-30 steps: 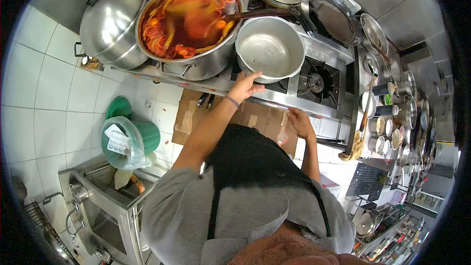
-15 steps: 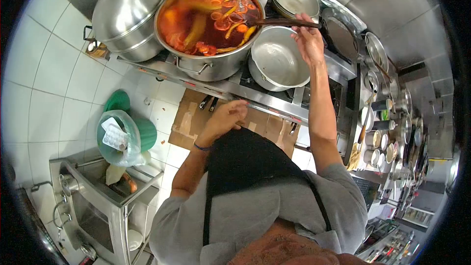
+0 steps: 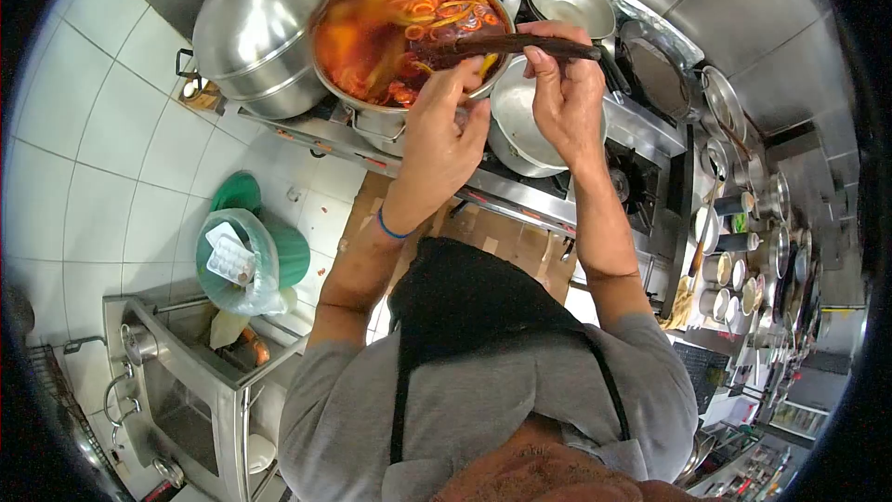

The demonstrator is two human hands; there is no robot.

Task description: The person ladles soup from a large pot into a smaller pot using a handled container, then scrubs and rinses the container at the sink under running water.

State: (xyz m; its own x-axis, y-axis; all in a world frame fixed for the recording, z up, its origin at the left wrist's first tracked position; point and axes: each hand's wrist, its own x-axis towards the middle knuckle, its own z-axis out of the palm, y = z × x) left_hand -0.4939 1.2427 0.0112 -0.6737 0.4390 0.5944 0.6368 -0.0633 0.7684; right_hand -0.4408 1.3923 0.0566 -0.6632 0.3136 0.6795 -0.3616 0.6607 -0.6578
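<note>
My right hand [image 3: 567,98] grips the free end of a dark wooden spoon handle [image 3: 520,43]. Its other end dips into the big steel pot [image 3: 370,123], which holds red-orange broth [image 3: 372,37] with sliced onion rings and yellow pepper strips. Fingers apart and curved, my left hand [image 3: 441,135] hovers at the pot's near right rim, just below the handle; it seems to hold nothing. Partly behind my right hand stands an empty aluminium pot [image 3: 525,125] on the stove.
A domed steel steamer [image 3: 265,28] stands left of the big pot. Pans [image 3: 571,5] sit behind, and a burner [image 3: 627,177] lies at the right. A lined green bin [image 3: 293,256] and a steel sink [image 3: 186,409] are at the lower left. Containers [image 3: 715,270] line the right counter.
My right hand has gone from below the stove edge up to the spoon and closed on it. My left hand left the aluminium pot, dropped back, then rose to the broth pot. The view shifted.
</note>
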